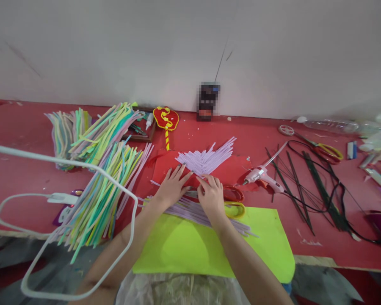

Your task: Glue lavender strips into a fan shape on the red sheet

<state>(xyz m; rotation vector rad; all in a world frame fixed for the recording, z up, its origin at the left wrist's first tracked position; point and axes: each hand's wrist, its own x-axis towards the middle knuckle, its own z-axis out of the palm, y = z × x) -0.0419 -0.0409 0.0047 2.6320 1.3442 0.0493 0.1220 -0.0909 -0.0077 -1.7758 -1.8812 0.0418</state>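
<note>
Our left hand (pixel 173 186) flat, fingers spread, pressing red sheet (pixel 236 171) beside lilac strip fan (pixel 206 159). Our right hand (pixel 211 195): fingers bent onto fan's base, grasp unclear.

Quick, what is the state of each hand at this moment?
Left hand: open, flat on the red sheet.
Right hand: fingers bent, tips at the lilac strips; a grip cannot be told.
</note>
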